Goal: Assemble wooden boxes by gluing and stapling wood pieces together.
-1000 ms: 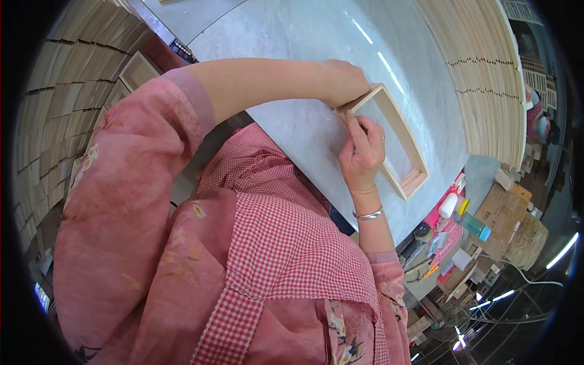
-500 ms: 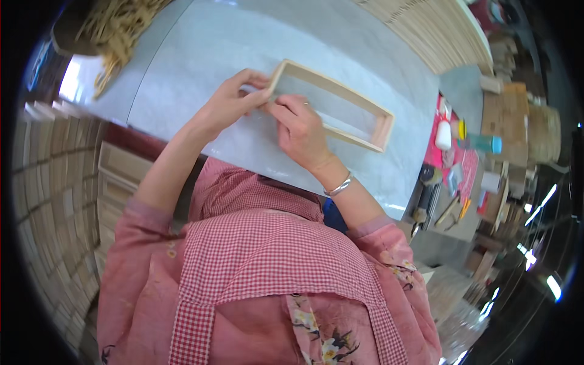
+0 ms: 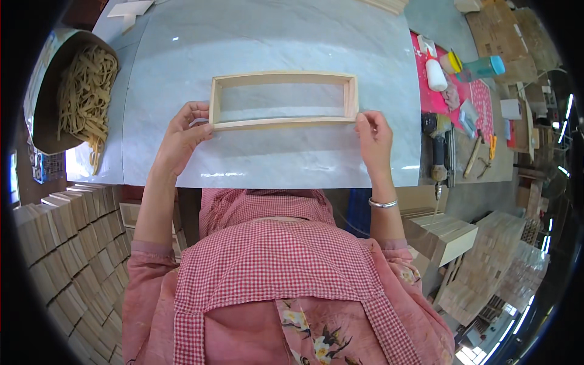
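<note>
A long rectangular frame of pale wooden strips (image 3: 283, 100) is lain flat on the grey marbled counter (image 3: 267, 36), between the two hands and just beyond them. Its near left corner is gripped by the left hand (image 3: 182, 137), whose fingers are curled and closed on the wood with the thumb on the near strip. Its near right corner is touched by the right hand (image 3: 375, 135), held fairly flat with the fingertips laid against the end of the near strip; whether that corner is actually pinched cannot be told.

To square or steady the frame well, even pressure is best kept at both corners, and the frame is best kept flat on the stone so that no joint is twisted.

Beyond the frame, ample bare counter is left. The counter's near edge runs just below the wrists. Left of the left hand, a round brown tub of tan strips (image 3: 82, 91) is set close to the counter's side. Right of the right hand, a power drill (image 3: 439, 146) and a white glue bottle (image 3: 435, 73) are placed near that edge, so sideways room is limited there.
</note>
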`<state>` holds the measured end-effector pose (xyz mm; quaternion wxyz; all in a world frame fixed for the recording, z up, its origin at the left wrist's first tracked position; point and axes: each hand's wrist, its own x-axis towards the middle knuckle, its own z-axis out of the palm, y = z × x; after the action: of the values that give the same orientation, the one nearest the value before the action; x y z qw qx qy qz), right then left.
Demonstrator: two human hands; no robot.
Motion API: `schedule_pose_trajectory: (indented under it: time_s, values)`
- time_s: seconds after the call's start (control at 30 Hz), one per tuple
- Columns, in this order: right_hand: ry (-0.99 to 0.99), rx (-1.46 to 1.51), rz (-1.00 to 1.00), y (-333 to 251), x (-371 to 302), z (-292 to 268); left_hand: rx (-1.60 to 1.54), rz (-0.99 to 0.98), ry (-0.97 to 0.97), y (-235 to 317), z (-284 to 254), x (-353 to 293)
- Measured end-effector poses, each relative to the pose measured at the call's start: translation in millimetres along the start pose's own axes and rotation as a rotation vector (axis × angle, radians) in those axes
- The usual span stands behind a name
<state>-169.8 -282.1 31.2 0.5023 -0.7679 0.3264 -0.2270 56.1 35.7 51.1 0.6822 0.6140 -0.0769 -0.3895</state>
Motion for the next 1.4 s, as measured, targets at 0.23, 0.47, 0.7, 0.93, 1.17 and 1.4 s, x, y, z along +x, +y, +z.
schedule_pose_trajectory:
  time_s: [0.23, 0.47, 0.7, 0.93, 1.17, 1.4]
  values:
    - [-0.114, 0.345, 0.149, 14.4, 3.4, 0.5, 0.031, -0.071, 0.025, 5.8, 5.4, 3.2]
    - [-0.217, 0.023, -0.062, 12.6, 30.4, -23.0, 0.346, 0.002, 0.260, 0.0, 18.5, -19.1]
    - [0.547, -0.716, -0.315, 65.8, 162.3, -162.0, 0.273, 0.152, 0.579, -36.3, -0.4, -54.1]
    - [0.457, -0.864, -0.042, 117.1, 234.7, -191.7, 0.156, 0.080, 0.630, -35.9, 7.0, -60.0]
    - [0.721, -0.887, 0.117, 80.3, 218.6, -181.6, 0.192, 0.048, 0.652, -11.6, 18.9, -57.7]
    - [0.487, 0.508, -0.260, -29.6, 83.9, -86.7, 0.152, 0.122, 0.670, -23.6, 33.3, -53.4]
